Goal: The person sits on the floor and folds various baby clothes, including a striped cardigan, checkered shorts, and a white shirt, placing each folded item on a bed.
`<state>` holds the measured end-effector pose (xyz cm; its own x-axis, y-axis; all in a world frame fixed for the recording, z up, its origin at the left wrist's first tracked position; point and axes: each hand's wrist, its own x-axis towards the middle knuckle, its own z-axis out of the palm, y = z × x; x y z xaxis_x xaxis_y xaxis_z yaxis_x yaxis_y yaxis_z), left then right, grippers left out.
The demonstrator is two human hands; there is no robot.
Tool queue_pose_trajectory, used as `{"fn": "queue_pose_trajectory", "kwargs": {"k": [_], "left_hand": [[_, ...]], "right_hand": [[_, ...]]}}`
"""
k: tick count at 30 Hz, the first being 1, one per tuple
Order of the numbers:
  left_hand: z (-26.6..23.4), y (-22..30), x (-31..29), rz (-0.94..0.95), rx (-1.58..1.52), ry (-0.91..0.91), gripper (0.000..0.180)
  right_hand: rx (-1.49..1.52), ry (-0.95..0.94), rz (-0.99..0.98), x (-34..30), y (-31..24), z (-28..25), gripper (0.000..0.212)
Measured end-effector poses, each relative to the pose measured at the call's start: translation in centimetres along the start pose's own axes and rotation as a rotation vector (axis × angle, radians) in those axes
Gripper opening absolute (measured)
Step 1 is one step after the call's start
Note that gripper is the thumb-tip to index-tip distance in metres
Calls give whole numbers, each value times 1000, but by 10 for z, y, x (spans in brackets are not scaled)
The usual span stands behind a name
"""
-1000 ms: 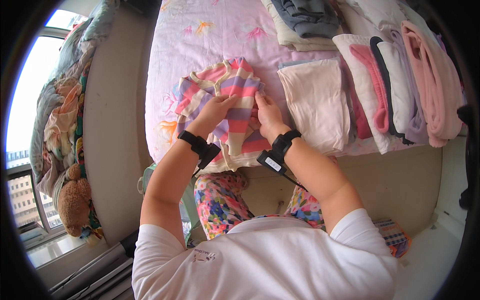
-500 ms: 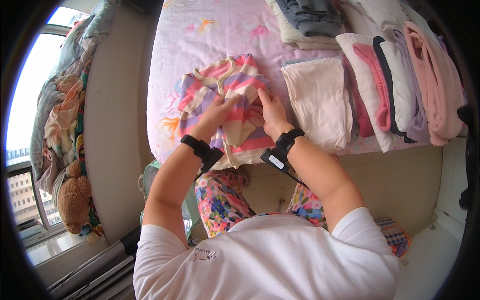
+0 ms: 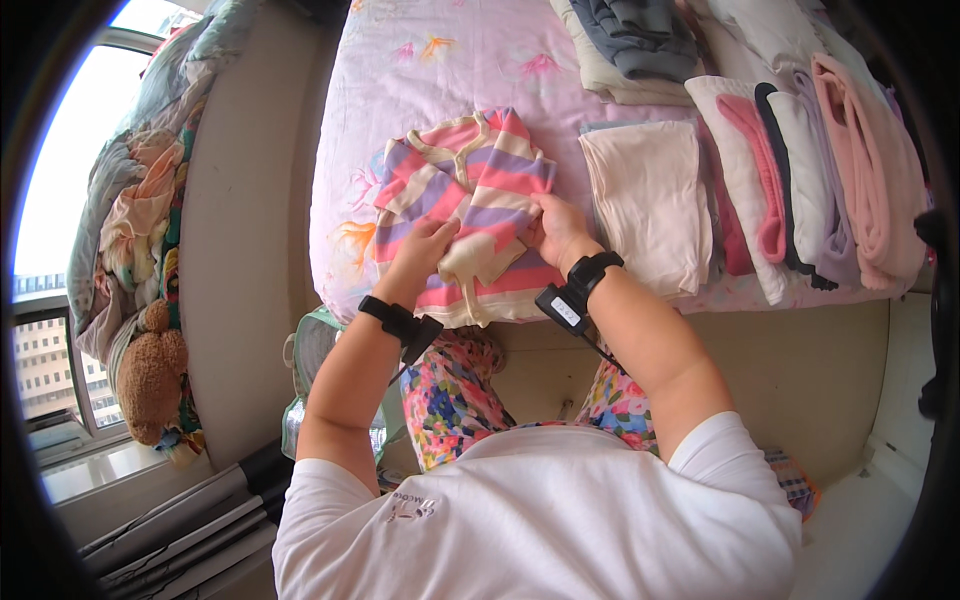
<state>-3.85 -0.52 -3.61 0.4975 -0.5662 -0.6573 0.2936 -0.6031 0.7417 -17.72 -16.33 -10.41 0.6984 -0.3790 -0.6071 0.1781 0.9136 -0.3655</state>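
Note:
A small striped cardigan [image 3: 465,170] in pink, purple and cream lies front up near the bed's front edge, its cream neckline away from me. Its sleeves are folded in across the front, and a cream cuff shows low in the middle. My left hand [image 3: 425,247] is closed on the fabric at the lower left front, fingertips pinched together. At the right edge, my right hand [image 3: 561,228] grips the cardigan, thumb on top and the other fingers partly hidden underneath.
Right of the cardigan lies a folded pale pink garment [image 3: 650,200] on the pink flowered bedsheet [image 3: 440,75]. Beyond it stand folded clothes in a row, including a thick pink one [image 3: 868,180]. Grey folded clothes [image 3: 635,35] are stacked at the back. A brown plush toy [image 3: 152,375] sits by the window.
My left hand has drawn down and back from the cardigan's middle. My right hand has shifted lower along its right edge, and the folded sleeves lie flatter. The whole view has shifted slightly.

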Motion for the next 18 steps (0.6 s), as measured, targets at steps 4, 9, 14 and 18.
{"fn": "queue_pose_trajectory", "kwargs": {"k": [4,9,14,18], "left_hand": [[5,-17,2,5,372,58,51],[6,-32,6,351,302,188,37],[-22,-27,11,604,730,435,45],[-66,10,56,668,736,651,65]], "right_hand": [[-177,-56,-77,-10,7,2,33],[-239,-97,-123,-15,8,1,33],[-733,208,-395,-17,6,2,35],[-1185,387,-858,-4,-17,5,46]]}}
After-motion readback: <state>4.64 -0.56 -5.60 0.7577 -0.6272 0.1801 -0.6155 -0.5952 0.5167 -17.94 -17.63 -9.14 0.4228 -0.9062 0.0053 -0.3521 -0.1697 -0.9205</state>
